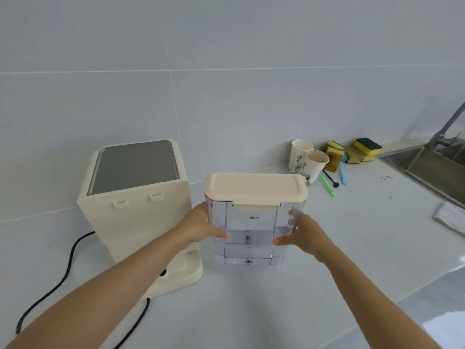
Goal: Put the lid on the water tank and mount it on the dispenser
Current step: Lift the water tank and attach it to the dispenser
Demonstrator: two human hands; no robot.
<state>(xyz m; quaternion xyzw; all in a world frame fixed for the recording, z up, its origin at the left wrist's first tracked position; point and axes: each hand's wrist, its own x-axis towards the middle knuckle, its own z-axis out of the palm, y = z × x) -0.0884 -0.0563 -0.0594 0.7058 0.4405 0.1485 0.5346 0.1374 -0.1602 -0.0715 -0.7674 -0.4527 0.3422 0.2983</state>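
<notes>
A clear plastic water tank point(251, 227) stands upright at the middle of the white counter, with a cream lid point(255, 188) sitting on its top. My left hand point(201, 226) grips the tank's left side and my right hand point(303, 236) grips its right side, thumbs across the front face. The cream dispenser point(136, 217) with a grey top panel stands just left of the tank, its back with two small hooks turned toward me. Its low base plate point(186, 272) is partly hidden behind my left forearm.
A black power cord point(63, 273) runs from the dispenser across the counter at the left. Two paper cups point(308, 162), yellow-green sponges point(352, 153) and small brushes point(334, 182) sit behind the tank to the right. A steel sink point(432, 167) with a tap and a folded cloth point(450, 217) lie far right.
</notes>
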